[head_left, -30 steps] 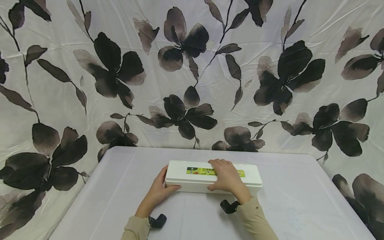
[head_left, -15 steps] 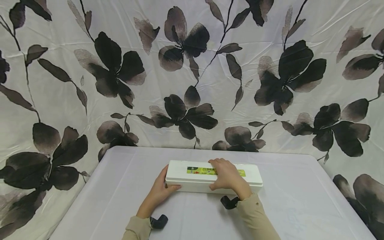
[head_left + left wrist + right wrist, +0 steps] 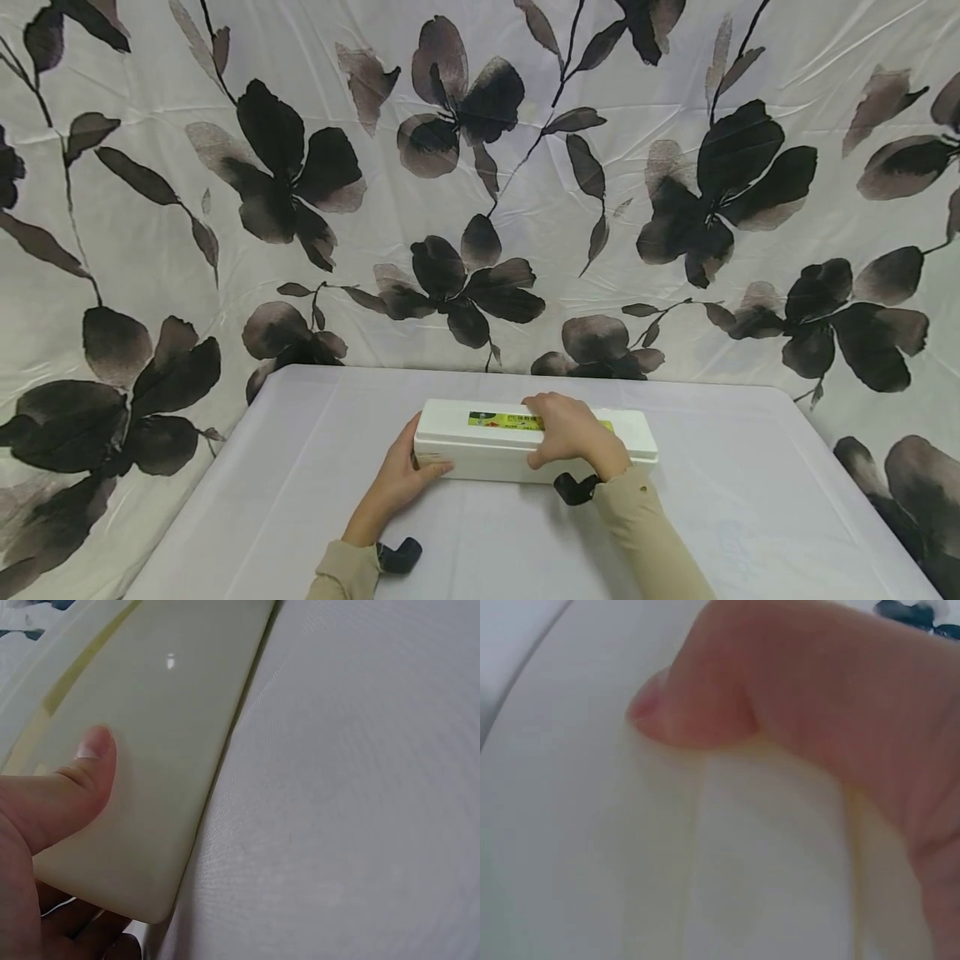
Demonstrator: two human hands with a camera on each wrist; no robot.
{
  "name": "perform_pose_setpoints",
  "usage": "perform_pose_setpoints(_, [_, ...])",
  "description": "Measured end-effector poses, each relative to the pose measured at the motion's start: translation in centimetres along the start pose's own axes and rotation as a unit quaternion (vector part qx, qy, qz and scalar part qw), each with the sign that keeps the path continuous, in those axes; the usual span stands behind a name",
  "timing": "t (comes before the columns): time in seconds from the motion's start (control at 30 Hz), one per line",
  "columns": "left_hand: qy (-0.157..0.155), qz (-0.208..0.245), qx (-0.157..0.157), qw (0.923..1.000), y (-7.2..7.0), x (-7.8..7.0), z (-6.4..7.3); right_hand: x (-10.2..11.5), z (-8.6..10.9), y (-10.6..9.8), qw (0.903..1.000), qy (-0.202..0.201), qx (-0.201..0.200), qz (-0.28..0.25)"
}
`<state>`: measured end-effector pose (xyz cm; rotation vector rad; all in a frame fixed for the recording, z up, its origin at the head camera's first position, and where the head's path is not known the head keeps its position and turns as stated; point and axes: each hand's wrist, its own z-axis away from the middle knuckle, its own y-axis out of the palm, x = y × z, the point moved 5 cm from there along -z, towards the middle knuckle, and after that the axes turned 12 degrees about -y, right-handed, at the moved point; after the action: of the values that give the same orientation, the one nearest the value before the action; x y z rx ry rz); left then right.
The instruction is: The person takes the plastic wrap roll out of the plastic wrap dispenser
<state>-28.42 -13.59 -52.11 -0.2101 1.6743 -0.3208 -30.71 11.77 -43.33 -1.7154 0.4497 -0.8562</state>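
A long white cling film box [image 3: 480,468] with a yellow-green label [image 3: 497,421] lies across the table. My left hand [image 3: 401,467] grips its left end; the thumb [image 3: 94,761] presses the smooth front face and the fingers wrap behind the end. My right hand [image 3: 576,432] spans the lid [image 3: 450,414] right of the middle, covering part of the label. Its fingers reach over the top to the far edge, while the thumb [image 3: 697,705] hooks at the lid's front edge. The lid's front edge sits slightly raised above the box's front wall.
A white cloth covers the table [image 3: 270,500]. Behind its far edge hangs a white curtain [image 3: 480,192] with dark flowers. Black wrist devices [image 3: 401,556] sit at both wrists, the right one close in front of the box.
The right hand has risen slightly, and the lid's front edge has tilted up a little with it. The left hand stays at the box's left end.
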Motion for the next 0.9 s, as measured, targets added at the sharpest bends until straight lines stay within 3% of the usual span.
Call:
perform_pose_setpoints(0.27, [-0.007, -0.006, 0.004, 0.9999, -0.4, -3.5, 1.3, -0.2, -0.6, -0.3, 0.9993, 0.002, 0.032, -0.018])
perform_pose_setpoints(0.47, [-0.012, -0.006, 0.009, 0.9999, -0.5, -3.7, 1.5, -0.4, -1.1, -0.5, 0.9977, -0.003, 0.062, -0.027])
perform_pose_setpoints(0.73, [-0.003, -0.008, 0.015, 0.9999, -0.3, -3.6, 1.4, -0.8, -1.5, -1.1, 0.9915, 0.008, 0.084, -0.099])
perform_pose_setpoints(0.9, [-0.011, -0.011, 0.014, 0.9998, -0.3, -3.6, 1.4, -0.8, -1.6, -1.1, 0.9910, -0.004, 0.091, -0.098])
